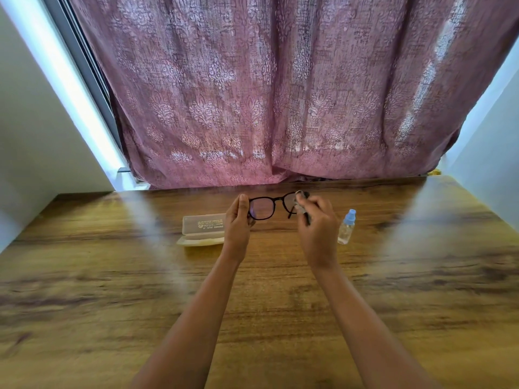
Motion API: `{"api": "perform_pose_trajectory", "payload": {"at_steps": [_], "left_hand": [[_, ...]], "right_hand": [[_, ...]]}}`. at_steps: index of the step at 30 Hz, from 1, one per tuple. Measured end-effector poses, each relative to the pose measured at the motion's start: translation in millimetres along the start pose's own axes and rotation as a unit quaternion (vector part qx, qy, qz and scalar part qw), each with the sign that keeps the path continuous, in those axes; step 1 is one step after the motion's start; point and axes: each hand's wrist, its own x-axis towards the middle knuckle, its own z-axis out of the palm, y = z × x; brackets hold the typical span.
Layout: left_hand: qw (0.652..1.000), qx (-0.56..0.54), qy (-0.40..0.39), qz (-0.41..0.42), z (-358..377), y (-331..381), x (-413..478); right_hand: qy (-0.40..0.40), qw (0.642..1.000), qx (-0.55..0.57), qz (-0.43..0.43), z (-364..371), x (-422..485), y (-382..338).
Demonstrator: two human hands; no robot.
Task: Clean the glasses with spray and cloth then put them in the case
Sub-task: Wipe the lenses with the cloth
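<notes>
Tabletop (112,276) spreads wide around glasses (261,209) — cloth (302,195) on lens.

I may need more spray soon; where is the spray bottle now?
In the head view, the spray bottle stands upright on the wooden table, just right of the right hand.

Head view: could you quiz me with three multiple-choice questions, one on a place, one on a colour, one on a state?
1. The spray bottle stands: A) on a shelf B) on the table, right of the right hand C) on the floor.
2. Its cap is: A) blue B) red C) black.
3. The case is: A) shut B) held up C) open on the table.
Answers: 1 B, it stands just past the right hand; 2 A, the cap is light blue; 3 C, its lid stands raised.
</notes>
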Motion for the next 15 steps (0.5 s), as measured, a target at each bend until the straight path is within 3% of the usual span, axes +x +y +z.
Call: {"api": "perform_pose_trajectory", "payload": {"at_steps": [3, 8, 12, 15], "left_hand": [[1.0, -0.001, -0.007, 0.004, 2.3, 0.6, 1.9], [1.0, -0.001, -0.001, -0.001, 6.0, -2.0, 5.6], [1.0, -0.014, 0.003, -0.001, -0.1, -4.2, 5.3], [1.0, 0.0, -0.008, -0.004, 2.6, -4.7, 2.6]], "right_hand": [[0.018, 0.999, 0.0, 0.028, -1.0, 5.0, 1.8], [-0.029, 0.999, -0.003, -0.028, 7.0, -4.7, -7.9], [0.016, 0.999, 0.002, 0.042, -3.5, 5.7, 7.6], [0.008, 1.0, 0.001, 0.025, 0.8, 3.3, 0.2]]}}
